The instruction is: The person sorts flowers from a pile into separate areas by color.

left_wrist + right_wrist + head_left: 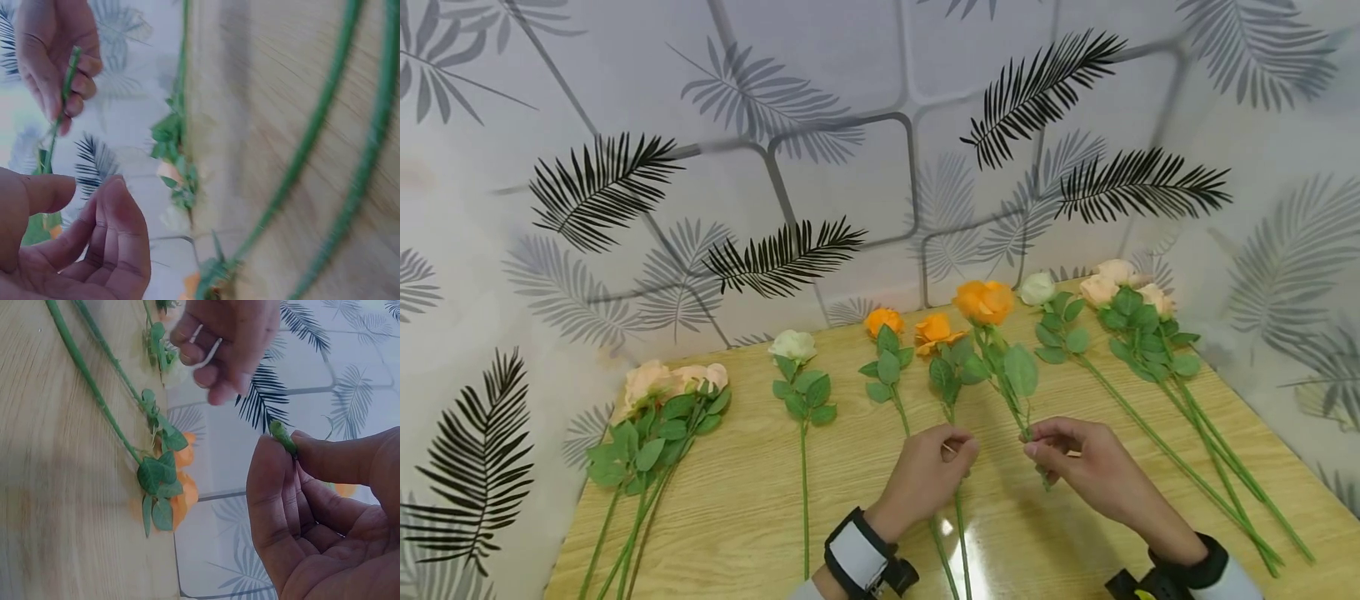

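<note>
My right hand [1078,454] pinches the green stem of an orange rose [985,302] between thumb and fingers, holding it raised above the table. In the right wrist view the cut stem end [283,437] pokes out between thumb and index finger. My left hand [928,471] hovers to its left, over the stems of two other orange roses, one flower [883,321] farther left and another [936,332] nearer. In the left wrist view its thumb and bent fingers [122,219] stand apart with nothing seen between them.
Pale peach roses [673,383] lie bunched at the left, beside a single white rose [793,345]. At the right lie another white rose [1037,288] and more peach roses [1101,290]. Behind the wooden table [745,500] rises a leaf-patterned wall [850,192].
</note>
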{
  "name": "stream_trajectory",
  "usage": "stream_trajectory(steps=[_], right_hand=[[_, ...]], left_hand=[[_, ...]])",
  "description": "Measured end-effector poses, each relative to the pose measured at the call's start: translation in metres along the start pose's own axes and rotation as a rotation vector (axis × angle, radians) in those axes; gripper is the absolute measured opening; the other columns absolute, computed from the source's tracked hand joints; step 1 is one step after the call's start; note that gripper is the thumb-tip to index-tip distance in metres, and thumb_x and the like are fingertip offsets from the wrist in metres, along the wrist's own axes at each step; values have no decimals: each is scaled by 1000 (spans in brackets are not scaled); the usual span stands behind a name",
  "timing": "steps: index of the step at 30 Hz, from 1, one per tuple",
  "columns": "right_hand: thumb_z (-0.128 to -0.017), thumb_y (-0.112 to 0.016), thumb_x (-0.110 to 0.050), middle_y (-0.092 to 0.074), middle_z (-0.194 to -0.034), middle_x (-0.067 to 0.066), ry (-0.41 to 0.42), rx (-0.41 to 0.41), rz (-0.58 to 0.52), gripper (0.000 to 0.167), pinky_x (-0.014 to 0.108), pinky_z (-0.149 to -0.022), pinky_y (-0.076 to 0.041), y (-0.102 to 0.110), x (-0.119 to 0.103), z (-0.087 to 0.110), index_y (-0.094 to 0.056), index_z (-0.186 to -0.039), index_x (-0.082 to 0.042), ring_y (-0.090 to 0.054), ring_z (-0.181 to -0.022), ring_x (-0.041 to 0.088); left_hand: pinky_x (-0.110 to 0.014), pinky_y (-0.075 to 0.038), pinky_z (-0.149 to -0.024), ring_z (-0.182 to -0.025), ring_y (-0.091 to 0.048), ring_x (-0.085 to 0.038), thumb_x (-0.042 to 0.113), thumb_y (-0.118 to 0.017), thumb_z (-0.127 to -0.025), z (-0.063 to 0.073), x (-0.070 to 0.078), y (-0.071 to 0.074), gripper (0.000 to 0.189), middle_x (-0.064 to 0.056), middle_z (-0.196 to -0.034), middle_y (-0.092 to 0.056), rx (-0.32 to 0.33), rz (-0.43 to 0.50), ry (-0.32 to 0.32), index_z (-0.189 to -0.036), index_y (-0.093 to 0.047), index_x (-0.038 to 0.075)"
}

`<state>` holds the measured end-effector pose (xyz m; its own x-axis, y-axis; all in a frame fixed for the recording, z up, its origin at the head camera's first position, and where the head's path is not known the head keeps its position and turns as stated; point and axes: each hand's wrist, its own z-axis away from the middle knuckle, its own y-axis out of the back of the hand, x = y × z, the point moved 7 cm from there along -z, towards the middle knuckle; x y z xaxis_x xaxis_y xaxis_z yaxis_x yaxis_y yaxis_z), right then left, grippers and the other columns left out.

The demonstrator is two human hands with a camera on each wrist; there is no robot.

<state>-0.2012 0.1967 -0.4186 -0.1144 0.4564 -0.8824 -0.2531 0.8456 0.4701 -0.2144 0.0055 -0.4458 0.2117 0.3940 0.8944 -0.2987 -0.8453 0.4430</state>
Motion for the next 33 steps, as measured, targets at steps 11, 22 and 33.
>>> stream_trajectory(steps=[11,22,33], right_hand=[[-99,-65,-14,-70,-94,11,69,-55,-77,28,30,-64,-58,-10,-18,7,-65,-118,6,-66,-73,11],[-99,-65,-13,-69,-97,14,134,-85,-116,25,31,-65,-59,-18,-29,12,-66,-116,5,-67,-75,10],[-99,-66,-21,-69,-98,13,98,-105,-74,28,32,-68,-59,-15,-27,12,-67,-117,1,-69,-77,12]], left_hand=[[-19,-56,-69,-78,-67,-1,39,-57,-104,8,36,-3,38,-4,-102,-74,-22,59,-73,-121,-70,7],[-20,-55,-78,-87,-66,-2,39,-61,-101,10,48,3,33,0,-104,-73,48,37,-107,-114,-71,10],[-21,-54,-78,-87,-64,-4,37,-63,-100,14,47,8,27,1,-97,-71,78,25,-83,-105,-71,12]])
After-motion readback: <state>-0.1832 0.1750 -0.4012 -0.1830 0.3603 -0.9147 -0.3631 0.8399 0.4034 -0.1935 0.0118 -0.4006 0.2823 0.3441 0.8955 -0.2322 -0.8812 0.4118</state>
